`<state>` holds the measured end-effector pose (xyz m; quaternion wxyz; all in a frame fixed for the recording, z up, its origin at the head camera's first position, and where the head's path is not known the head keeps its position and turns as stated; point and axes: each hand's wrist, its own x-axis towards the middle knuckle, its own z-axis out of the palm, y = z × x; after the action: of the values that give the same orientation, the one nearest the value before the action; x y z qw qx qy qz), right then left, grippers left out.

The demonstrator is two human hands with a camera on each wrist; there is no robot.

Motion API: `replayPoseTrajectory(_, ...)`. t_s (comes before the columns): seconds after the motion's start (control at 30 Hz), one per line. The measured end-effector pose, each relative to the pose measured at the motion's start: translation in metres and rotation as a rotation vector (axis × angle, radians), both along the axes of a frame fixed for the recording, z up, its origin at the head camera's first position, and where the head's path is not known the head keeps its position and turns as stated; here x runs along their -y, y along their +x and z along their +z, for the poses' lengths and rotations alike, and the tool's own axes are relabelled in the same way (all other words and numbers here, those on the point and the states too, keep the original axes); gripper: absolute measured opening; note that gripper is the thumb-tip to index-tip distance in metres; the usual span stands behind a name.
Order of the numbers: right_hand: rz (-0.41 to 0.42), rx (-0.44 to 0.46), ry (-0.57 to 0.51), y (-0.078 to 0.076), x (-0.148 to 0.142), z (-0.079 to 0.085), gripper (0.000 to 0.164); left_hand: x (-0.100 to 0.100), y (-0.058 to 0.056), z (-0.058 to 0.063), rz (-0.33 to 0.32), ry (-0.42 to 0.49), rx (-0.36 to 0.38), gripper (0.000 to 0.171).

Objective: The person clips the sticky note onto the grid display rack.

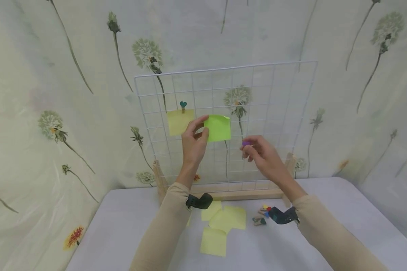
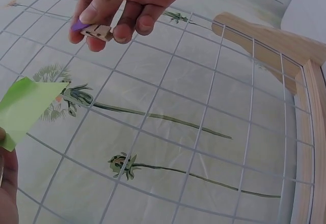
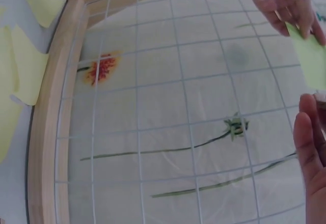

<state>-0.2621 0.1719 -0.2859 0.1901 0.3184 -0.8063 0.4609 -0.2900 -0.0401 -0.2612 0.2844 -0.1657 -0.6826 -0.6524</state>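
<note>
"Saw what at the centre?"

"Saw a bright green note (image 1: 218, 128) held up in front of a white wire grid (image 1: 224, 69), near the middle, with a curled upper right corner. Could not tell whether touching the wires."

"Held by what?"

"Pinched at the left edge between thumb and fingers of the left hand (image 1: 194, 145)."

"And found what in the right hand (image 1: 262, 156)?"

"Found a small wooden clip (image 2: 101, 32) with a purple top, gripped between thumb and fingertips, just right of the note and a little lower, apart from it."

"Spotted anything else on the grid?"

"Spotted a pale yellow note (image 1: 177, 123) just left of the green one, partly hidden by the left hand, with a dark green heart clip (image 1: 183, 105) at its top edge."

"And lower down?"

"Saw a wooden stand (image 1: 237, 195) under the grid. In front of it, on a white table (image 1: 105, 233), noticed loose yellow notes (image 1: 213, 242), some overlapping, and to their right a small heap of clips (image 1: 259, 221) topped in yellow, red, blue and green."

"Noted anything around the arms?"

"Noted beige sleeves (image 1: 162, 229) and a dark device (image 1: 201, 201) at each wrist. Behind everything, made out a pale backdrop (image 1: 91, 139) printed with dandelions."
</note>
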Motion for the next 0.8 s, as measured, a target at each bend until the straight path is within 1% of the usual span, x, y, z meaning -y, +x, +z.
replayPoseTrajectory(0.13, 0.012, -0.031, -0.003, 0.002, 0.003, 0.01, 0.025, -0.001, -0.017, -0.009, 0.001, -0.004, -0.011, 0.034)
replayPoseTrajectory(0.2, 0.007, -0.037, 0.008, 0.002, 0.003, 0.013, 0.026, 0.0, -0.019, -0.01, 0.003, -0.01, -0.016, 0.034)
replayPoseTrajectory(0.33, -0.004, -0.05, 0.026, 0.002, 0.005, 0.015, 0.023, 0.0, -0.02, -0.011, 0.003, -0.018, -0.013, 0.034)
replayPoseTrajectory(0.43, -0.027, -0.081, 0.048, -0.001, 0.005, 0.013, 0.022, 0.0, -0.019, -0.011, 0.005, -0.022, -0.01, 0.034)
replayPoseTrajectory(0.6, -0.073, -0.134, 0.053, -0.016, 0.001, 0.002, 0.021, -0.001, -0.019, -0.01, 0.005, -0.021, -0.013, 0.034)
replayPoseTrajectory(0.67, -0.088, -0.141, 0.054, -0.024, -0.001, -0.002, 0.021, 0.0, -0.02, -0.01, 0.005, -0.019, -0.011, 0.034)
replayPoseTrajectory(0.73, -0.085, -0.136, 0.047, -0.027, -0.002, -0.002, 0.021, 0.0, -0.02, -0.01, 0.006, -0.02, -0.008, 0.035)
replayPoseTrajectory(0.8, -0.063, -0.123, 0.028, -0.029, -0.003, -0.001, 0.02, 0.0, -0.021, -0.009, 0.009, -0.024, -0.01, 0.035)
